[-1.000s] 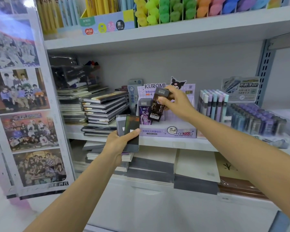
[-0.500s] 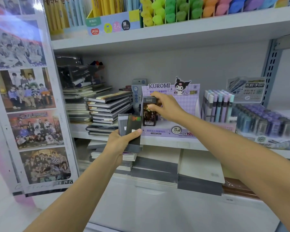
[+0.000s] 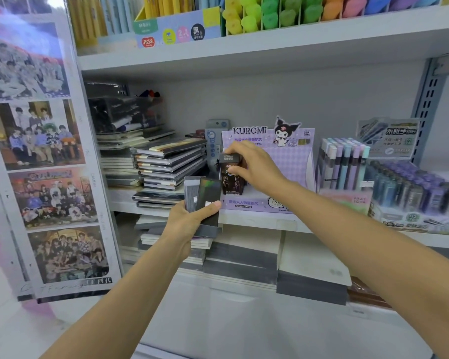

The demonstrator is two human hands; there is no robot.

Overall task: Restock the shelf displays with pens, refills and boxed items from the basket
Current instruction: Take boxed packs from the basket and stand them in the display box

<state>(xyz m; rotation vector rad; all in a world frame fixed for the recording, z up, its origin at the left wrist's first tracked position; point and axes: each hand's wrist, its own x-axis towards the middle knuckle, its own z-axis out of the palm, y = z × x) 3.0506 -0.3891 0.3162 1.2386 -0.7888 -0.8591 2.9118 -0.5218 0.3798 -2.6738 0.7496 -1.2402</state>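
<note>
At Kuromi display (image 3: 290,161): right hand (image 3: 254,167) pinching dark box (image 3: 231,174).

White shelving (image 3: 296,45), grey back panel (image 3: 270,99), perhaps daylight upper left.

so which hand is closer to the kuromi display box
Right. The right hand is at the Kuromi display, gripping a dark box at its left end. The left hand is below and left, holding a stack of boxes.
</note>
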